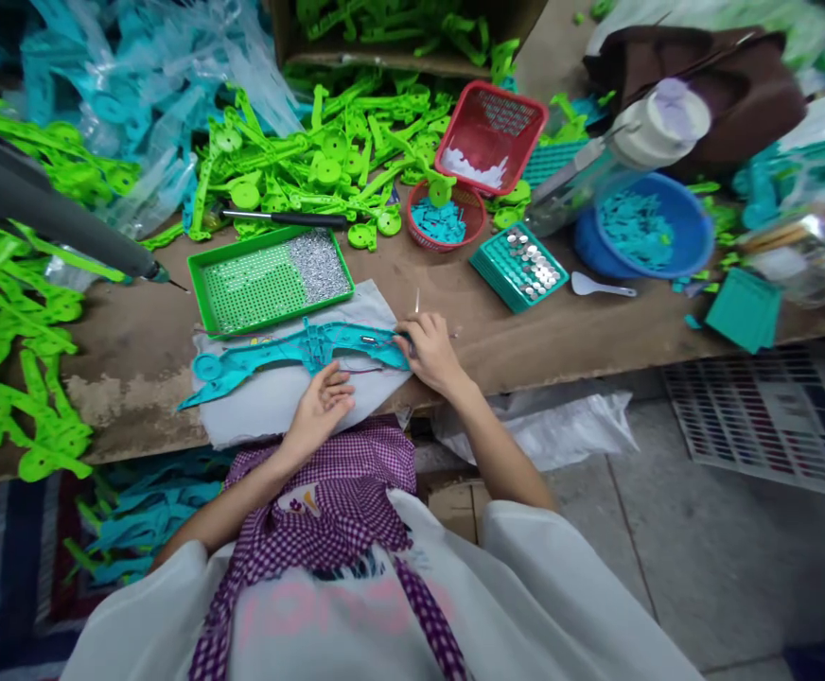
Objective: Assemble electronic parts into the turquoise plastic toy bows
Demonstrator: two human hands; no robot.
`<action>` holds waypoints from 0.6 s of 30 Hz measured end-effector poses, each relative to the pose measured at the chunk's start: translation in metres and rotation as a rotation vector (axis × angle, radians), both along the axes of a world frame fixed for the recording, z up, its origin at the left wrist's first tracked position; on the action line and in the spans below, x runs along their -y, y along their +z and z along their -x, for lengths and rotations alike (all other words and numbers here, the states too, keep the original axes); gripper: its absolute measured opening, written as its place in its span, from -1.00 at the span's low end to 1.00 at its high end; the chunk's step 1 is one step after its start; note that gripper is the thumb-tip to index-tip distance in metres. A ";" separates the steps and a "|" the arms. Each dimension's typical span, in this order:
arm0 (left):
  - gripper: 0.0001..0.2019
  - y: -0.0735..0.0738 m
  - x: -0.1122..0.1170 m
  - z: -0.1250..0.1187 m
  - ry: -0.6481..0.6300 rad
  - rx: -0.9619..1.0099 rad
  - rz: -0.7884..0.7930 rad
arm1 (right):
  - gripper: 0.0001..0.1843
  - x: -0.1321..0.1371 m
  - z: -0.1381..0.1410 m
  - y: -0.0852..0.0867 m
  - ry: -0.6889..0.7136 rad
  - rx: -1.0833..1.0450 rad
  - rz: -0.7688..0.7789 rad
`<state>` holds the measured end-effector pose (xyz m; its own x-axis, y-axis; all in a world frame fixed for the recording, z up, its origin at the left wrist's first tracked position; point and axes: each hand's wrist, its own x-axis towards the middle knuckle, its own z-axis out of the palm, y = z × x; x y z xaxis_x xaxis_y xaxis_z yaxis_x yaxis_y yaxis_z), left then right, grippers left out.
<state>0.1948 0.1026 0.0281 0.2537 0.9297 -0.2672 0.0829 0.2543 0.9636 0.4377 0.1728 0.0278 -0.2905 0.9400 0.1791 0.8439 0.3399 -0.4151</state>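
A blue bow-shaped plastic part lies hollow side up on a white cloth, with thin wires and small components inside it. My right hand is closed at the part's right end, its fingertips bent over it. A thin pale pointed thing sticks up just beyond these fingers; I cannot tell whether they hold it. Below the part's middle, my left hand rests palm up with its fingers loosely bent and apart, nothing visible in them. Its fingertips are close to the part's lower edge.
Behind the cloth stands a green tray of small screws. A black-handled screwdriver, red baskets, a teal tray of silver discs and a blue bowl surround it. A grey power screwdriver hangs at left. Green parts pile up behind.
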 end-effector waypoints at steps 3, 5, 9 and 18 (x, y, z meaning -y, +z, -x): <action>-0.40 0.010 0.003 -0.009 -0.022 0.129 0.110 | -0.71 0.021 -0.016 -0.006 -0.062 -0.036 -0.085; -0.44 0.019 0.008 -0.016 -0.095 0.159 0.135 | -0.75 0.037 -0.028 -0.007 -0.138 -0.046 -0.132; -0.43 0.025 0.010 -0.030 -0.209 0.173 0.127 | -0.79 0.065 -0.037 -0.004 -0.360 -0.096 -0.264; -0.25 0.004 -0.072 -0.053 0.008 0.031 -0.250 | -0.69 0.048 0.062 0.006 -0.482 -0.363 -0.164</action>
<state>0.2477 0.1746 0.0325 0.2510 0.9678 -0.0213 0.0513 0.0086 0.9986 0.3757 0.1246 0.0339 0.2658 0.9021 0.3399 0.7335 0.0395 -0.6785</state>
